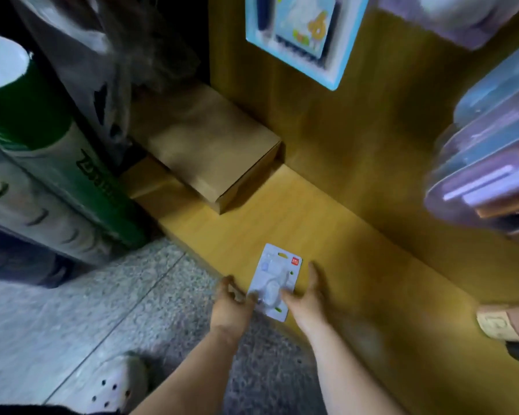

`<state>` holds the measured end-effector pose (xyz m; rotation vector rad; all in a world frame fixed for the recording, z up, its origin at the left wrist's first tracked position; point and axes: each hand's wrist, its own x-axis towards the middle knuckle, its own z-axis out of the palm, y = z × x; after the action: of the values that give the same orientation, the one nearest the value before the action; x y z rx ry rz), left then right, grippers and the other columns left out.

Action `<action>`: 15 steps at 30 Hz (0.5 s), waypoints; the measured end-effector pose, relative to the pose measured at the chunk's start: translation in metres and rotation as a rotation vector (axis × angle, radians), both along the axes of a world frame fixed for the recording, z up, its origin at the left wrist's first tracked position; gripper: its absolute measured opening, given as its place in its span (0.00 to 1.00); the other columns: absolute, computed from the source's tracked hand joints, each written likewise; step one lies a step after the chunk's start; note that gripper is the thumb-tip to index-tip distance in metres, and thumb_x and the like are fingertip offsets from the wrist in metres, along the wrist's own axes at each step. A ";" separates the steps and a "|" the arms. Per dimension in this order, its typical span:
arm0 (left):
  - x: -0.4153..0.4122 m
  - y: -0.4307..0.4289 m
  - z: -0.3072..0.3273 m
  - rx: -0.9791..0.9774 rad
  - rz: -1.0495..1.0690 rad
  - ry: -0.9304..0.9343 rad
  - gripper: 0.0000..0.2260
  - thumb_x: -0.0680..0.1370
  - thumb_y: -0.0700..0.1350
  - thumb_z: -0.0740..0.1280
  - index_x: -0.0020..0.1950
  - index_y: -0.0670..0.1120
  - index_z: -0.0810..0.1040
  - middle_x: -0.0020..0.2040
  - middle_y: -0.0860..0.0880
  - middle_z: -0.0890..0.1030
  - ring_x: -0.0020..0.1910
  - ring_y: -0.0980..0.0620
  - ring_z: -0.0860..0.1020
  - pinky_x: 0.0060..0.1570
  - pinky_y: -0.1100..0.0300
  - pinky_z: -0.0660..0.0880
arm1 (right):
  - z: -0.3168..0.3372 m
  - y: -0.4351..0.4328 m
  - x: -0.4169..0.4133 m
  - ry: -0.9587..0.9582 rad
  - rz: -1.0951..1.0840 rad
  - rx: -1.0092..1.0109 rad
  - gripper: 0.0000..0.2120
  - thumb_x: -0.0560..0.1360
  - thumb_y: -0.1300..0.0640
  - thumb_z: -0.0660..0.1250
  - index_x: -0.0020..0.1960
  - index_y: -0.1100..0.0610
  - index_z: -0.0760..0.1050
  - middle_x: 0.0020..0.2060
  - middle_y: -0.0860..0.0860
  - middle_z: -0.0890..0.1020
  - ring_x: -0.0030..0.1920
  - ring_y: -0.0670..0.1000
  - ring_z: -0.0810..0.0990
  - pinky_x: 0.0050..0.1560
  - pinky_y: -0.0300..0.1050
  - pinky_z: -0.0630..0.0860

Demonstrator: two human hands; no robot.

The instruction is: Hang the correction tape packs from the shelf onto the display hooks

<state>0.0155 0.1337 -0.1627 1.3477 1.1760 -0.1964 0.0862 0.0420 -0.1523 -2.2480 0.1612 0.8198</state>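
A low wooden shelf (327, 223) carries a brown cardboard box (213, 157) at its far end and, at its near edge, one correction tape pack (274, 280) lying flat, pinched between the left hand (231, 301) and right hand (306, 295), each grip closed on its lower end.

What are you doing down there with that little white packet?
A person is bent over a low wooden shelf, with both hands on one correction tape pack. The left hand grips its lower left edge and the right hand its right side. The pack is still down at shelf level, not on a hook. Other packaged goods hang above, and a brown cardboard box sits further back.
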 end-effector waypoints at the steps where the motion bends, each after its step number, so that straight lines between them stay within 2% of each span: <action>1: 0.001 -0.002 -0.005 -0.032 0.027 -0.023 0.27 0.75 0.41 0.66 0.70 0.44 0.59 0.58 0.36 0.77 0.54 0.34 0.77 0.43 0.51 0.71 | -0.003 0.001 0.001 -0.042 0.071 -0.043 0.37 0.72 0.60 0.68 0.74 0.58 0.51 0.72 0.54 0.63 0.73 0.54 0.60 0.70 0.42 0.58; 4: 0.001 -0.006 -0.013 -0.035 0.085 -0.043 0.24 0.74 0.39 0.67 0.65 0.44 0.60 0.50 0.42 0.76 0.45 0.42 0.76 0.42 0.56 0.69 | -0.011 0.000 -0.001 -0.159 0.368 -0.319 0.33 0.74 0.50 0.64 0.75 0.52 0.53 0.75 0.50 0.55 0.75 0.54 0.52 0.74 0.44 0.50; 6: -0.001 -0.009 -0.015 -0.083 0.119 -0.047 0.17 0.74 0.38 0.67 0.57 0.44 0.61 0.47 0.45 0.73 0.43 0.45 0.74 0.40 0.55 0.70 | -0.013 0.002 -0.004 -0.155 0.417 -0.370 0.32 0.75 0.47 0.62 0.74 0.49 0.53 0.76 0.48 0.52 0.75 0.54 0.49 0.75 0.45 0.48; 9: -0.006 -0.009 -0.018 -0.251 0.188 -0.064 0.11 0.75 0.38 0.66 0.55 0.38 0.67 0.45 0.42 0.75 0.36 0.46 0.75 0.30 0.59 0.73 | -0.010 0.008 -0.005 -0.175 0.464 -0.389 0.30 0.74 0.47 0.62 0.73 0.47 0.56 0.75 0.45 0.52 0.75 0.53 0.50 0.75 0.45 0.48; 12: -0.015 -0.006 -0.018 -0.293 0.194 -0.067 0.07 0.76 0.38 0.65 0.51 0.36 0.73 0.37 0.43 0.76 0.31 0.48 0.73 0.25 0.64 0.72 | -0.008 0.009 -0.004 -0.184 0.484 -0.376 0.26 0.75 0.50 0.62 0.71 0.48 0.61 0.75 0.44 0.57 0.74 0.52 0.54 0.74 0.44 0.51; 13: -0.019 -0.005 -0.014 -0.286 0.196 -0.077 0.06 0.76 0.37 0.65 0.50 0.36 0.73 0.36 0.44 0.76 0.31 0.48 0.73 0.25 0.64 0.71 | -0.006 0.011 -0.006 -0.160 0.469 -0.324 0.24 0.75 0.52 0.62 0.70 0.50 0.64 0.73 0.45 0.60 0.73 0.51 0.58 0.73 0.44 0.54; 15: -0.026 -0.003 0.000 -0.276 0.222 -0.118 0.03 0.76 0.36 0.65 0.46 0.39 0.70 0.35 0.44 0.75 0.29 0.48 0.71 0.23 0.65 0.70 | 0.001 0.016 -0.010 -0.036 0.304 -0.113 0.21 0.74 0.59 0.62 0.67 0.54 0.69 0.68 0.52 0.71 0.67 0.54 0.70 0.68 0.48 0.66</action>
<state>-0.0101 0.1302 -0.1623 0.9675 1.1429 -0.1132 0.0762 0.0583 -0.1516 -2.4277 -0.1599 0.9475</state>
